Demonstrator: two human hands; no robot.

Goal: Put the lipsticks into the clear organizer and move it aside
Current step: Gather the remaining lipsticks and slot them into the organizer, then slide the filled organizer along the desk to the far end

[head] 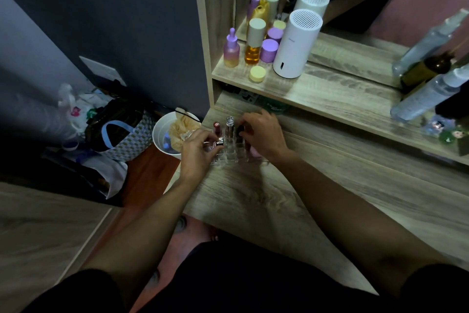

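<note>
The organizer [229,151] sits on the worktop [253,198] with a red lipstick [216,128] and a clear tube [230,124] upright in its back slots. Over the organizer, the left hand [196,151] pinches a silver-capped lipstick [219,141]; the right hand [261,132] curls around a black one [240,131].

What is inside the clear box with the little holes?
The clear organizer holds a red-capped lipstick and a clear-capped tube standing upright. The left hand pinches a silver one; the right hand covers a dark one. Slots under the hands are hidden.
</note>
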